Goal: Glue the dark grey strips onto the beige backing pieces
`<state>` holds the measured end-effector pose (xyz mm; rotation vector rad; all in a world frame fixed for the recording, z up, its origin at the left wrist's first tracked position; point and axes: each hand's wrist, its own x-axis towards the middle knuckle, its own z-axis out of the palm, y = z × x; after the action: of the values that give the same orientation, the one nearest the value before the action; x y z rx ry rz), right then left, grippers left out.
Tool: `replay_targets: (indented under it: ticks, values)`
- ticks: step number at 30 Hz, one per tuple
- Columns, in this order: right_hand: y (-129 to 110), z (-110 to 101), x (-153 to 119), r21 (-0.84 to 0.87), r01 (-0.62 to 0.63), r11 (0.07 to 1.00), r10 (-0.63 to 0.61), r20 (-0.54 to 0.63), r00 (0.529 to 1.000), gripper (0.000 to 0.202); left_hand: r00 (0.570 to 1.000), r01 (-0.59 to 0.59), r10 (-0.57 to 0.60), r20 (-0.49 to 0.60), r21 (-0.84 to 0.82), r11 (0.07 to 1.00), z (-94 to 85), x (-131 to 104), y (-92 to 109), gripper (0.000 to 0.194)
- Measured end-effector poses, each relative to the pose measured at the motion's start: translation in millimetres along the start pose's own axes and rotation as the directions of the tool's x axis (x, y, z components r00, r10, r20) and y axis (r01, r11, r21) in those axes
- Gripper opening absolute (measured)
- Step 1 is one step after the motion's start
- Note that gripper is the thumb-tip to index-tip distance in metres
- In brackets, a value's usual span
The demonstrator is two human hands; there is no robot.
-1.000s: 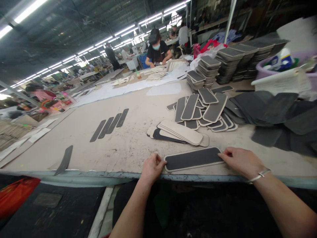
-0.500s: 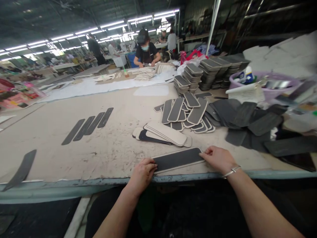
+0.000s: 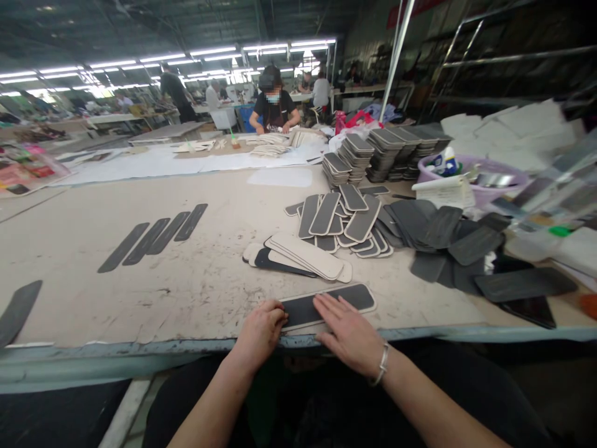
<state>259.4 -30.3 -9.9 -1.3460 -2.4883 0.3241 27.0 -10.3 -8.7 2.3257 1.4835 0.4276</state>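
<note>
A long dark grey strip on a slightly larger beige backing piece (image 3: 352,297) lies near the table's front edge. My left hand (image 3: 261,330) pinches the strip's left end between thumb and fingers. Flat on the middle of the strip rests my right hand (image 3: 347,336), its fingers stretched out and a bangle at the wrist. Just beyond the strip lies a fanned stack of beige pieces (image 3: 303,255) with a dark one among them. Behind that is a loose heap of grey pieces with beige rims (image 3: 324,213).
Separate dark strips (image 3: 163,233) lie left on the table (image 3: 224,199). At right are loose dark pieces (image 3: 476,239), stacked grey pieces (image 3: 357,149) and a purple basket (image 3: 504,186) holding bottles and tools. Across the table a masked person (image 3: 274,106) handles beige pieces.
My right hand has left the strip's right end and moved left, now flat on its middle. My left hand still holds the left end. The view has shifted slightly.
</note>
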Motion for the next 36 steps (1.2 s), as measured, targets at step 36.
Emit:
replay_targets:
  ticks: [36]
  values:
    - [74.5,1.1,-24.8,0.013,-0.481,0.876,0.478,-0.141,0.867,0.069,0.994,0.026,-0.069,0.085,0.425,0.905,14.6,-16.3,12.0,0.067]
